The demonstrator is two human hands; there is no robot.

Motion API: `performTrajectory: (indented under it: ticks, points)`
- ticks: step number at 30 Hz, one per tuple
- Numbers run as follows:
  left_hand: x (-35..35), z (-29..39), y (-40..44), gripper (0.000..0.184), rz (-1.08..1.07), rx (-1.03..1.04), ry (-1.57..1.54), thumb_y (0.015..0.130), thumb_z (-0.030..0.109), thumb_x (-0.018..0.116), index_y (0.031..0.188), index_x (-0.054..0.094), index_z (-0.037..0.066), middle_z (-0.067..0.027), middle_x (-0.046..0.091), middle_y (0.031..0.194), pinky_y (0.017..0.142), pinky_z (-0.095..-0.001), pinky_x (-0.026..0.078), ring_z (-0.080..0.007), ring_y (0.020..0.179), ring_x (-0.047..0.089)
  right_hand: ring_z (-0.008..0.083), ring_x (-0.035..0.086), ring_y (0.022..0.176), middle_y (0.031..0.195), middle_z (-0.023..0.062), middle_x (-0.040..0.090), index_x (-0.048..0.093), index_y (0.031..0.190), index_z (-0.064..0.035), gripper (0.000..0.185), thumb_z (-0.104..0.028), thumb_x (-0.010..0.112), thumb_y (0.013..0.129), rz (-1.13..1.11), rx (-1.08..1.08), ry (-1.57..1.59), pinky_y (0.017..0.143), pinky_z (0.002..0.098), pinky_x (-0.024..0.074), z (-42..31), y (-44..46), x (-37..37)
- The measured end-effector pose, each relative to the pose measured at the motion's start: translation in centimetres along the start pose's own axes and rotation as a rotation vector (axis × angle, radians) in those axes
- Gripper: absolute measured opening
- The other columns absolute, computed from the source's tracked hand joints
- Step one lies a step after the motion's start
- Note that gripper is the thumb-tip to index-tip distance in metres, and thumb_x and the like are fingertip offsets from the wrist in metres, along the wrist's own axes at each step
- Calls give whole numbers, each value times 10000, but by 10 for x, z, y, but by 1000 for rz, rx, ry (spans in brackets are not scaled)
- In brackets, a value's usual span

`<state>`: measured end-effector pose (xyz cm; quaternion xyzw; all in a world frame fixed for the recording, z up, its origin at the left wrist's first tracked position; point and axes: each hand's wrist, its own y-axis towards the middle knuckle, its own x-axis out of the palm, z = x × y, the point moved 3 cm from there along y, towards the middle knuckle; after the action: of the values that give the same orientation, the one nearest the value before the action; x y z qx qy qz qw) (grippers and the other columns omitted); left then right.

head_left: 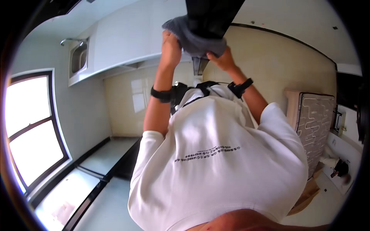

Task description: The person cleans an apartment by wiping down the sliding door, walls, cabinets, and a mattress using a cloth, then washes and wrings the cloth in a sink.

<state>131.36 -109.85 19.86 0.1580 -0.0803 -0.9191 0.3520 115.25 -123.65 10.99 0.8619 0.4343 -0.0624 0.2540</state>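
Observation:
A grey cloth is bunched around the lower end of a glossy black panel at the top centre. My left hand grips the cloth's left edge, its fingers partly hidden. On the other side, my right hand is closed on the cloth's lower right corner, with the thumb over the fabric. Both wrists carry black straps. Below the cloth, a narrow dark metal piece shows between my forearms.
To the left, a white counter holds a steel sink with a faucet. A dark-framed window is at far left. At right stand a patterned mattress and brown cardboard; a person is beyond.

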Motion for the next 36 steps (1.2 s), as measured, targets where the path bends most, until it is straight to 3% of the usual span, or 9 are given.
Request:
performTrajectory:
  ticks: [1,3,7,9,13,19,21,26,36]
  points:
    - [1,3,0,311,2,22,-18,963,55,493,1269,543,30,-106,549,1307,1049,-386,367,-263,1193,505,260,618,1068,1138,161,659,615,1148,-5,465,-268,746,787,11,-19,-81,951,395,465,4,-6,3]
    - [1,-2,10,375,-7,-351,-1020,921,-24,529,1293,523,24,-102,539,1327,1079,-350,348,-245,1242,481,297,595,1098,1160,183,634,547,1230,10,553,-272,732,792,127,27,33,980,393,434,-10,-5,5]
    - [-20,17,20,372,-159,-282,-982,955,49,528,1323,498,6,-101,554,1323,1085,-368,359,-231,1243,494,300,584,1112,1179,197,619,530,1236,43,557,-275,711,818,244,21,122,987,393,425,-63,9,0]
    - [-30,26,21,380,-279,334,-85,1012,182,455,1337,477,-14,-107,566,1313,1079,-403,380,-235,1198,532,301,578,1123,1192,199,612,526,1240,51,550,-277,699,832,308,0,106,992,392,420,-71,9,-2]
    - [-6,9,23,575,-681,-63,-1513,996,389,455,1407,405,-9,-151,485,1410,1104,-450,356,-273,1293,466,358,545,1156,1222,226,583,530,1228,49,399,-205,576,924,740,-187,-129,1017,416,379,-68,-1,31]
    - [-43,-31,-25,662,-695,31,-343,958,342,590,1440,351,-45,-146,428,1445,1122,-379,300,-199,1314,405,329,525,1170,1271,207,545,506,1246,74,374,-115,528,924,825,-209,-449,1057,427,350,-79,-41,117]
    - [-53,-71,-73,657,-783,-67,-597,933,244,633,1449,339,-37,-136,435,1433,1075,-352,362,-193,1269,437,365,534,1169,1242,202,565,574,1183,47,370,-112,578,850,625,-412,-445,1052,443,370,-126,-29,148]
    - [-79,-87,-77,624,-644,-326,-782,827,125,734,1366,441,12,-83,529,1311,1031,-334,407,-179,1197,508,402,440,1308,1387,243,462,599,1135,52,367,-124,647,816,234,-65,-172,1094,466,337,-156,-23,156]
    - [-80,-29,44,281,-296,119,-664,848,11,644,1124,601,-12,-45,642,1056,887,-294,475,-138,975,591,402,357,1351,1424,261,400,581,1206,2,402,-199,662,868,942,-140,-659,1120,498,271,-160,-11,88]
